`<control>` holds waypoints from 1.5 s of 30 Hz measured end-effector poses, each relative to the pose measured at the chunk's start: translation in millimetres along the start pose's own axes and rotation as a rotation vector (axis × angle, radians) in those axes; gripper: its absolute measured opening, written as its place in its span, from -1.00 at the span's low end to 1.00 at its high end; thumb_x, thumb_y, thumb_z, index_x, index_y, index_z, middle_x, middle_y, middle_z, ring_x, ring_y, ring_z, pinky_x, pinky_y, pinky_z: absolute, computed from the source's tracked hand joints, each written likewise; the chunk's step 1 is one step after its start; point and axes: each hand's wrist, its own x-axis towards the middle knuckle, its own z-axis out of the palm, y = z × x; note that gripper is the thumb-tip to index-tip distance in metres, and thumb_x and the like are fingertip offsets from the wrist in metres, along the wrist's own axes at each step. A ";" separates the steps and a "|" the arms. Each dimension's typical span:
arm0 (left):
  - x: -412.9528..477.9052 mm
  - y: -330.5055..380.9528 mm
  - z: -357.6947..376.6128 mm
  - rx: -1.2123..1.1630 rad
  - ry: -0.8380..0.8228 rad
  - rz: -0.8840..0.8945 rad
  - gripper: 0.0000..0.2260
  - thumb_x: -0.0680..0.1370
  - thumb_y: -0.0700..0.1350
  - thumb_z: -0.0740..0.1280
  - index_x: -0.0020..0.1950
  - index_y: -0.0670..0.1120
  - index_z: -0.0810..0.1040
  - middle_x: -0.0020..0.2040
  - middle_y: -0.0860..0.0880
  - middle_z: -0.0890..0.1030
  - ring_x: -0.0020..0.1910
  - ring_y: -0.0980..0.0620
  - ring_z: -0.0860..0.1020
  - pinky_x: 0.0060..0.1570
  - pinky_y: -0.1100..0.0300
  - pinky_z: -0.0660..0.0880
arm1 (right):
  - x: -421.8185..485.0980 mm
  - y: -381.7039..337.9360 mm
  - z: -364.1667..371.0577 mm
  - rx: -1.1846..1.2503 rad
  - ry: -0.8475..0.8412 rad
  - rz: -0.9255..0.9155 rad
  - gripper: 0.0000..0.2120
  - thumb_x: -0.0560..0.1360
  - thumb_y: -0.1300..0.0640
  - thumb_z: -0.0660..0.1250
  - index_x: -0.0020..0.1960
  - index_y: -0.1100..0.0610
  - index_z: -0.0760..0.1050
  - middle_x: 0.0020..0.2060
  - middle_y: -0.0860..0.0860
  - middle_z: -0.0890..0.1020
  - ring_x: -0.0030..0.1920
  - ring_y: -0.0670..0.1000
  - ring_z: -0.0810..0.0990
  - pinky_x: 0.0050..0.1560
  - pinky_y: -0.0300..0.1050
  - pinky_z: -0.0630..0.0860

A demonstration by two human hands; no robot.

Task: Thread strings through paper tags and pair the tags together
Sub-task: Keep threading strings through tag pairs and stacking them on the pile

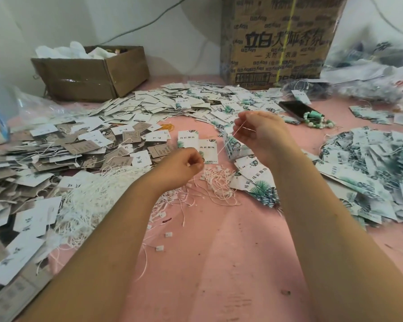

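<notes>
A thin white string (228,139) runs taut between my two hands above the pink surface. My left hand (184,165) pinches its lower end with curled fingers. My right hand (260,130) pinches the upper end, raised higher and further back. A stack of white tags with green leaf print (235,147) hangs or stands by the string below my right hand; whether the string passes through it is unclear. Two leaf-print tags (197,145) lie flat between my hands. Loose white strings (219,182) lie in a heap under my hands.
Brown and white tags (56,149) are piled at the left, with a thick bundle of white strings (93,196) beside them. More leaf tags (370,168) are heaped at the right. A phone (296,109), green beads (319,122), and two cardboard boxes (91,70) stand at the back.
</notes>
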 end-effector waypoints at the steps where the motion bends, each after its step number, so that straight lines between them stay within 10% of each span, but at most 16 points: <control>1: 1.9 -3.5 3.0 0.015 0.051 0.009 -0.88 0.58 -0.15 0.28 -0.16 0.01 0.48 -0.02 0.11 0.44 -0.17 0.18 0.44 -0.17 0.28 0.37 | 1.3 2.5 -0.9 0.010 0.020 -0.006 -0.78 0.59 0.31 0.10 -0.17 0.23 0.45 -0.30 0.09 0.52 -0.30 0.01 0.52 -0.20 -0.13 0.55; 5: 12.0 -19.4 8.3 0.278 0.283 0.023 -0.86 0.56 -0.09 0.30 0.10 -0.05 0.54 0.26 0.00 0.46 0.23 -0.08 0.39 0.24 0.04 0.31 | 10.2 17.5 -6.0 -0.420 0.158 -0.077 -0.72 0.53 0.37 0.01 -0.12 0.15 0.46 -0.31 0.03 0.47 -0.47 -0.06 0.36 -0.50 -0.20 0.32; 9: 21.2 -35.0 6.6 0.591 0.378 0.046 -0.58 0.57 -0.02 0.27 0.43 -0.01 0.34 0.42 0.03 0.36 0.31 -0.09 0.28 0.24 0.06 0.23 | 16.1 29.3 -12.4 -1.198 0.162 -0.237 -0.60 0.46 0.21 0.20 0.29 0.09 0.41 0.11 0.08 0.54 -0.08 0.09 0.55 -0.17 -0.09 0.46; 13: 26.3 -43.8 12.2 0.734 0.295 0.007 -0.52 0.59 0.04 0.19 0.49 0.00 0.21 0.49 0.07 0.24 0.41 -0.07 0.16 0.31 0.00 0.17 | 17.5 38.3 -15.5 -1.562 0.114 -0.229 -0.67 0.45 0.15 0.31 0.21 0.11 0.45 0.08 0.08 0.57 0.07 0.14 0.52 -0.16 -0.08 0.37; 26: 25.6 -39.5 16.0 0.723 0.426 0.100 -0.74 0.57 -0.01 0.27 0.25 0.02 0.51 0.26 0.05 0.53 0.23 -0.04 0.34 0.13 0.09 0.19 | 15.2 31.9 -15.4 -1.574 0.184 -0.415 -0.81 0.54 0.15 0.23 0.00 0.12 0.61 -0.12 0.09 0.63 -0.11 0.16 0.56 -0.18 -0.07 0.48; 31: 24.4 -40.0 16.3 0.681 0.471 0.043 -0.61 0.58 0.14 0.18 0.37 0.02 0.39 0.24 -0.08 0.48 0.18 -0.13 0.36 0.12 0.04 0.29 | 10.5 28.0 -13.1 -1.480 0.324 -0.648 -0.72 0.54 0.16 0.14 -0.31 0.16 0.47 -0.45 0.03 0.43 -0.37 0.11 0.37 -0.48 -0.20 0.12; 45: 22.1 -42.4 13.5 0.211 0.435 -0.090 -0.74 0.50 0.01 0.38 0.18 0.03 0.59 -0.13 0.01 0.65 -0.15 -0.01 0.56 -0.07 0.14 0.48 | 7.2 31.0 -8.9 -1.413 0.249 -0.697 -0.73 0.54 0.10 0.17 -0.22 0.14 0.56 -0.40 0.02 0.45 -0.34 0.10 0.39 -0.35 -0.14 0.24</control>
